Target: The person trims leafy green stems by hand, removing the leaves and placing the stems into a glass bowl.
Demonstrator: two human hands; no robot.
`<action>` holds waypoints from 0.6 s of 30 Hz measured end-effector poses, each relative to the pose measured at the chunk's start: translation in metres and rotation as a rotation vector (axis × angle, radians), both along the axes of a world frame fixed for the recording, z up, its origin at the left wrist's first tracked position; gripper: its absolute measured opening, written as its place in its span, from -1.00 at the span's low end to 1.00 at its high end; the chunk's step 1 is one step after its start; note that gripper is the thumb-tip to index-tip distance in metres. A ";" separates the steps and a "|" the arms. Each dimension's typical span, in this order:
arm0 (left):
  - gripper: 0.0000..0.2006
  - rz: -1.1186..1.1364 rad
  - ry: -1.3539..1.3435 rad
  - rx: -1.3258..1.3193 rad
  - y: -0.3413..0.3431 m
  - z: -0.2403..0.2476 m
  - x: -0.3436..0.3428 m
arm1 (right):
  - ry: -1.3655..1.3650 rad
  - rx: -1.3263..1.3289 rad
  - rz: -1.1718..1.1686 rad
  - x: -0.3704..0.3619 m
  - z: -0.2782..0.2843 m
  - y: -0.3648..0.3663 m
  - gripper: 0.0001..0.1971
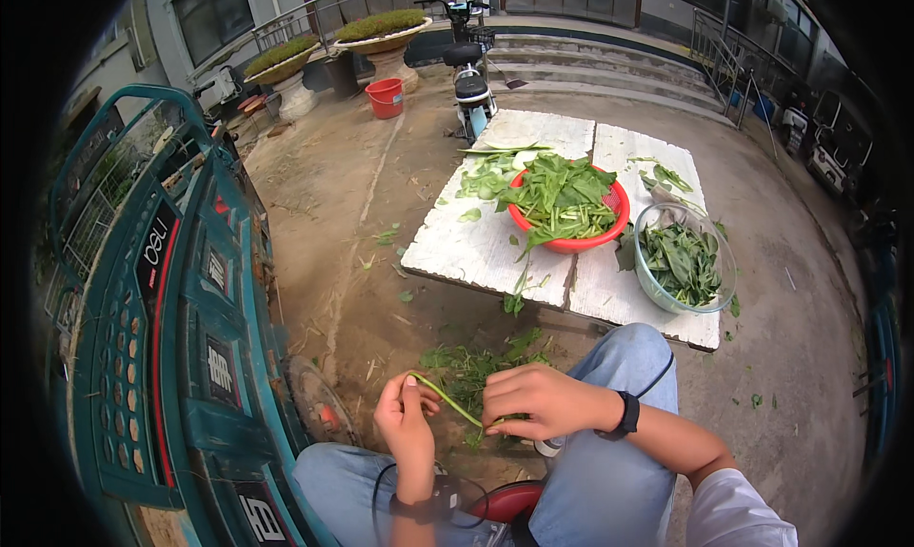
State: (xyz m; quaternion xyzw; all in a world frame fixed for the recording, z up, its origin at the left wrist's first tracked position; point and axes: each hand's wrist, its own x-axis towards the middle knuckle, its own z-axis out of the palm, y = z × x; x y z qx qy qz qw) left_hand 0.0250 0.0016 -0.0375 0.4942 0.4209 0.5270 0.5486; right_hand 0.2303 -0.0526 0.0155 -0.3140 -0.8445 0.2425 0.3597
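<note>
A thin green stem (444, 396) stretches between my two hands above my knees. My left hand (406, 414) pinches its upper left end between thumb and fingers. Its other end runs into my right hand (533, 397), whose fingers are closed round it, hiding that part. Below the stem, a heap of green leaves and stalks (476, 371) lies on the ground. Beyond my hands, a red plastic colander (619, 204) piled with leafy greens (566, 199) stands on the white table (476, 252). To its right, a clear glass bowl (657, 282) holds darker green leaves (681, 261).
Pale cut vegetable pieces (490, 178) lie on the table's left part. A green cargo tricycle (181, 318) stands close on my left. Farther off are a red bucket (386, 99), a parked scooter (470, 85), large planters (386, 42) and steps (600, 66).
</note>
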 end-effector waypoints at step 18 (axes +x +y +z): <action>-0.91 -0.175 0.317 0.348 -0.009 0.014 0.004 | -0.132 0.123 -0.324 -0.008 -0.011 0.011 -0.82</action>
